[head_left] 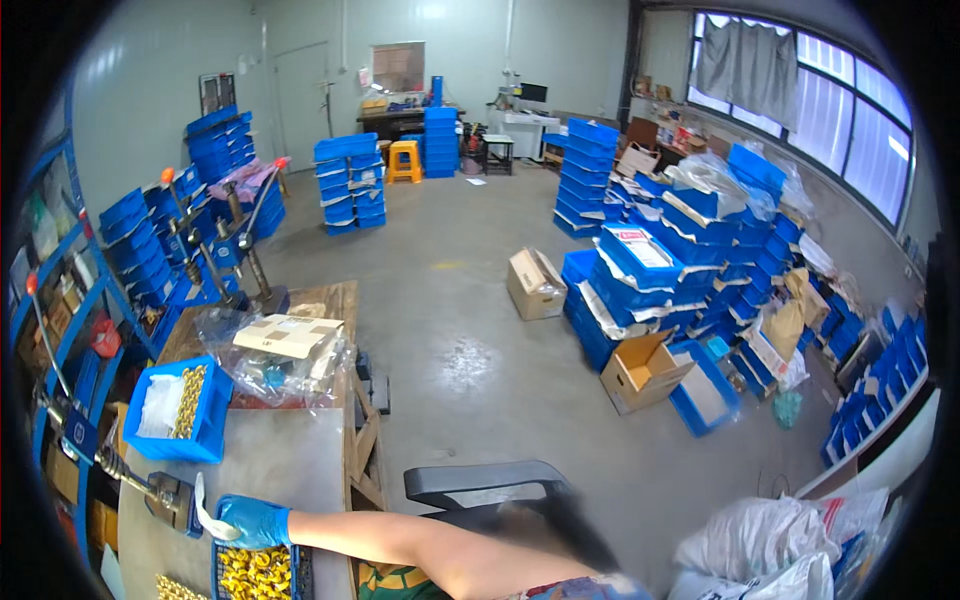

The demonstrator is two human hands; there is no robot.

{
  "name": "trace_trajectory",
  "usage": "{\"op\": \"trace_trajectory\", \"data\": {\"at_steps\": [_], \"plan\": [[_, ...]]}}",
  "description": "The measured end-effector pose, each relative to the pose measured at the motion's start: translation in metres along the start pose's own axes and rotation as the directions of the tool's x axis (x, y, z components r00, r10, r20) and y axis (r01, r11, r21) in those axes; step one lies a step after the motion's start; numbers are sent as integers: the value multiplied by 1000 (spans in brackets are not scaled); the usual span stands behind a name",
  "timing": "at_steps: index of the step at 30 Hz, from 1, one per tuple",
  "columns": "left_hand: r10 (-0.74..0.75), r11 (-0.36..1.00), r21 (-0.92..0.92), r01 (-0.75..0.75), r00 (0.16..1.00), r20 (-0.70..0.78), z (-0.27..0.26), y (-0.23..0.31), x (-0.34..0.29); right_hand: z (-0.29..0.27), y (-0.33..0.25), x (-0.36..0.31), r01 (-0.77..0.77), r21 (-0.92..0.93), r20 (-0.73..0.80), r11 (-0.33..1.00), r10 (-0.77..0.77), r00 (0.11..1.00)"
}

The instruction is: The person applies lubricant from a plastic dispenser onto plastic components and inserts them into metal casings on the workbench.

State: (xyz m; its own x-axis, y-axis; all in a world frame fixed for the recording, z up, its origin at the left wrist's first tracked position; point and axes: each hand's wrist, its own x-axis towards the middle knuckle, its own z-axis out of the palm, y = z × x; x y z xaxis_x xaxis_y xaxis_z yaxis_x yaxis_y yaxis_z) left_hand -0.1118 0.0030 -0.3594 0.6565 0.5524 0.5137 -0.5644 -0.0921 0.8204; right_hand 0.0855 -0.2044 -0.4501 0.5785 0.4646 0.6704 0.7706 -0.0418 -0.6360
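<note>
My right hand [252, 522], in a blue glove, reaches left over the bench from the lower edge. Its fingers close on a limp white piece that looks like cloth [212, 518], one end of which sticks up. Right beneath the hand is a blue crate [216, 572] filled with shiny yellow, brass-coloured metal parts [252, 574]. More small brass-coloured parts [180, 589] lie left of this crate, cut off by the lower edge. Close to the fingertips stands the dark base of a hand lever press [176, 503]. My left hand is out of the picture.
Farther along the metal-topped bench [290, 450] sit a blue bin [208, 446] of brass-coloured parts and a cardboard sheet [288, 336] on clear plastic. A black chair [480, 478] stands beside the bench. Stacked blue crates [640, 262], open cartons [640, 375] and white sacks [760, 545] occupy the right side.
</note>
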Motion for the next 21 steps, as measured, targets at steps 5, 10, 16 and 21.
{"op": "trace_trajectory", "data": {"at_steps": [5,10,16,21], "plan": [[-148,977,149,149,989,-18,-13,-28,5,-29,-12,0,77,-187,40,979,-71,997],[-167,882,384,273,943,-288,-68,-38,-9,23,18,4,-252,336,248,907,173,953],[-457,822,351,448,887,-62,-23,-52,2,-26,-10,-1,-640,344,210,687,607,766],[-275,678,735,-1,927,255,-17,-72,13,-14,-17,27,-605,451,361,656,486,796]]}}
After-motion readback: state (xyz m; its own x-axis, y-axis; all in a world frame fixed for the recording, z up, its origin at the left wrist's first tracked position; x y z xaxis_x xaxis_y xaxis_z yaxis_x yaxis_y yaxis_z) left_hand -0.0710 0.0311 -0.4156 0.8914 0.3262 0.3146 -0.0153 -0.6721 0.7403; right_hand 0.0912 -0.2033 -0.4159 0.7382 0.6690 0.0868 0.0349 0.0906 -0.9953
